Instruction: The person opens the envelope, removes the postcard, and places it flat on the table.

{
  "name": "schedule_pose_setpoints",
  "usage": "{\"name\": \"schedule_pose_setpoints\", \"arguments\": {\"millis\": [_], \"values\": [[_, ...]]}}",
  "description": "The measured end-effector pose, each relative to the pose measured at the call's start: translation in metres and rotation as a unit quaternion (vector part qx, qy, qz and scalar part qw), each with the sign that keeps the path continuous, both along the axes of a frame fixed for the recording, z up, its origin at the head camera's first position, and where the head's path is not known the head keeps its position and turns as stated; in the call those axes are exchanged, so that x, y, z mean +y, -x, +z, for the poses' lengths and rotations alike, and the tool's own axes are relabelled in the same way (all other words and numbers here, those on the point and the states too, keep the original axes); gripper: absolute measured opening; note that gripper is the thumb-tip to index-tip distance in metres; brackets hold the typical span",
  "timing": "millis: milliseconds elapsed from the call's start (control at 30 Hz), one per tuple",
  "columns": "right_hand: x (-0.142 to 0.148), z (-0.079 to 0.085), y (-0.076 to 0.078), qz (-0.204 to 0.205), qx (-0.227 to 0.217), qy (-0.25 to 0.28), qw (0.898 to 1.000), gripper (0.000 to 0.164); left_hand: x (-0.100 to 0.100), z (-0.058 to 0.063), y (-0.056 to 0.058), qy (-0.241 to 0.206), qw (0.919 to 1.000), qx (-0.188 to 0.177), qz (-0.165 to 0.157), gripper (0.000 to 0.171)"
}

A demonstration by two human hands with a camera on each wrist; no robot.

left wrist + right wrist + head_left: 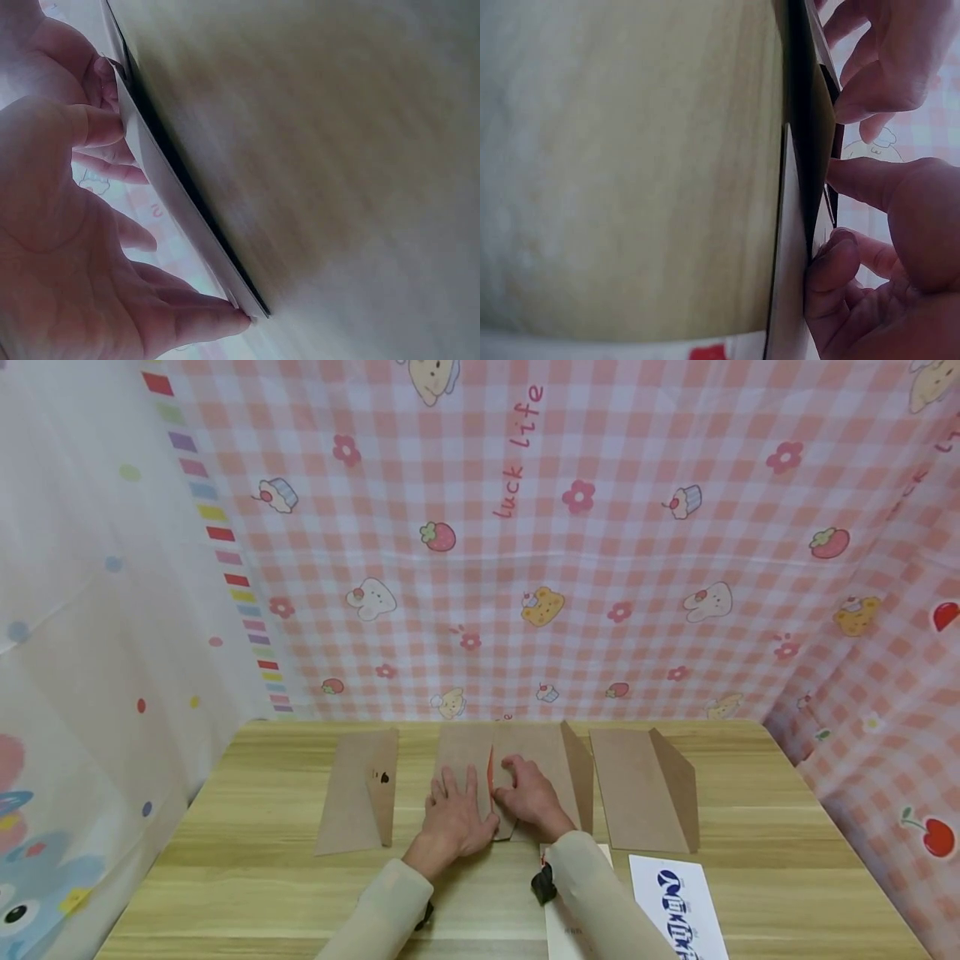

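Note:
A brown kraft-paper envelope [456,743] lies at the middle of the table, with a thin red-orange strip [491,770] showing along its opening. My left hand [455,818] rests flat on it, fingers spread and thumb near its lower corner. At the opening, my right hand [531,792] holds the paper edge with curled fingers and thumb. In the right wrist view, the right thumb [866,180] meets the raised paper edge while the other fingers bend against the paper lower down. Right beside it, another brown envelope [536,743] has its pointed flap out to the right.
A brown envelope [348,793] with a small dark mark lies at left, and one with its flap spread [633,793] at right. Near the front are a white card [675,902] with dark blue lettering and a cream card [558,927] partly under my right forearm. Patterned cloth [480,568] hangs behind.

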State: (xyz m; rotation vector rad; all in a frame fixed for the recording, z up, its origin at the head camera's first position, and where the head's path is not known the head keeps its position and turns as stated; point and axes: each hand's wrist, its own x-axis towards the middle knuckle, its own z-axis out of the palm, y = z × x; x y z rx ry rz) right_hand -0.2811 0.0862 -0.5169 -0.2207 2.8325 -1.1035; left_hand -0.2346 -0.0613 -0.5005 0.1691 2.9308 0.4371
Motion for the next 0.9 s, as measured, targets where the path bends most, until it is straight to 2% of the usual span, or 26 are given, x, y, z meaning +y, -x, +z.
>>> {"name": "schedule_pose_setpoints", "arguments": {"millis": [633, 900], "values": [[-0.0017, -0.0039, 0.0028, -0.007, 0.011, -0.022, 1.000, 0.053, 0.0002, 0.0008, -0.0012, -0.001, 1.0000, 0.008, -0.001, 0.081], [-0.0002, -0.0040, 0.0025, -0.005, 0.009, -0.004, 1.000, 0.055, 0.0006, 0.0002, -0.0011, 0.005, 0.9999, 0.012, -0.001, 0.081]]}}
